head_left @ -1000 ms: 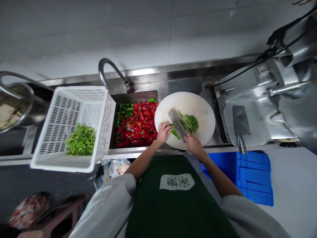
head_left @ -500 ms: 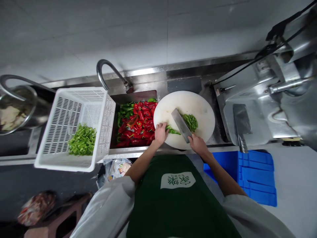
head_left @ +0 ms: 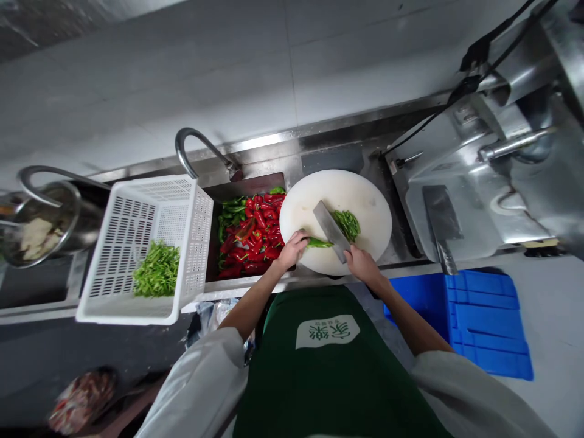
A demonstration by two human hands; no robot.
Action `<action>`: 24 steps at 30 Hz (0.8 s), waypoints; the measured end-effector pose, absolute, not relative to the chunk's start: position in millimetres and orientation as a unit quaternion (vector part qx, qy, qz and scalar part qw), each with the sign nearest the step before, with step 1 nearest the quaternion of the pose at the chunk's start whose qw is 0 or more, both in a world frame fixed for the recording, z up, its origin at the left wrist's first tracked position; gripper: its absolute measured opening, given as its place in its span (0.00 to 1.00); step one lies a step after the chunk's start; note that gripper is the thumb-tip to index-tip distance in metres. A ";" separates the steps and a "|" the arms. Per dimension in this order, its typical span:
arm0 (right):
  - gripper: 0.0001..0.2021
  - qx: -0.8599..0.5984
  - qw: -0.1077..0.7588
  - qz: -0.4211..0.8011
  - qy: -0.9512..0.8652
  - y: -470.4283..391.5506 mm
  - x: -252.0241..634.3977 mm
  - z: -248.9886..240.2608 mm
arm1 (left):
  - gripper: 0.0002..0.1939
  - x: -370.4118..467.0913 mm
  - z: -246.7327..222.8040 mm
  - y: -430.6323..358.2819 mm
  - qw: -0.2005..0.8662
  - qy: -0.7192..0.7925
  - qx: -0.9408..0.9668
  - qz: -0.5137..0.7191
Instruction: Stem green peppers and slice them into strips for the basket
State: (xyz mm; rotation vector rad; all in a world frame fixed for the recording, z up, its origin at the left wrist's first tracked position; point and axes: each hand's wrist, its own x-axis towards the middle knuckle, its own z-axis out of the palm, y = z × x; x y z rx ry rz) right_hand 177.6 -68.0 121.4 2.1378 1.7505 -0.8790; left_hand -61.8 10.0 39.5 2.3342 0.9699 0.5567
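Observation:
A round white cutting board (head_left: 314, 194) lies on the steel counter in front of me. My right hand (head_left: 360, 263) grips the handle of a cleaver (head_left: 330, 227), its broad blade slanting across the board. At the board's left edge, my left hand (head_left: 294, 248) is closed on the end of a green pepper (head_left: 319, 243), which points toward the blade. Right of the blade lies a pile of sliced green pepper (head_left: 347, 225). Beside my left hand, a sink basin holds red peppers (head_left: 258, 243) and green peppers (head_left: 233, 210).
A white plastic basket (head_left: 123, 313) with cut greens (head_left: 157, 267) stands at left, near a metal pot (head_left: 75, 210). A faucet (head_left: 201, 135) arches over the basin. On the right are a second cleaver (head_left: 441, 216), a steel machine (head_left: 520, 146) and a blue crate (head_left: 488, 322).
The view has shifted slightly. My left hand has drawn a little to the left on the pepper, with more of it showing. The cleaver stays almost where it was on the board.

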 end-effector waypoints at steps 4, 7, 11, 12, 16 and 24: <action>0.15 0.717 0.138 -0.290 0.619 -71.8 178.2 129.1 | 0.16 -68.8 28.7 -6.3 0.242 0.329 0.893 0.191; 0.16 0.699 0.172 -0.278 0.636 -80.7 176.7 136.0 | 0.13 -58.3 32.4 -18.4 0.206 0.405 0.869 0.195; 0.17 0.673 0.215 -0.271 0.654 -93.1 178.2 138.8 | 0.11 -29.0 32.5 -28.3 0.178 0.498 0.827 0.189; 0.17 0.669 0.221 -0.273 0.655 -95.1 179.7 138.4 | 0.11 -22.9 30.7 -29.3 0.176 0.503 0.825 0.188; 0.17 0.674 0.221 -0.274 0.649 -99.3 186.1 137.3 | 0.11 -12.2 22.5 -29.9 0.168 0.507 0.824 0.186; 0.15 0.677 0.209 -0.247 0.661 -117.5 177.6 144.6 | 0.11 -11.6 18.6 -31.2 0.161 0.506 0.825 0.196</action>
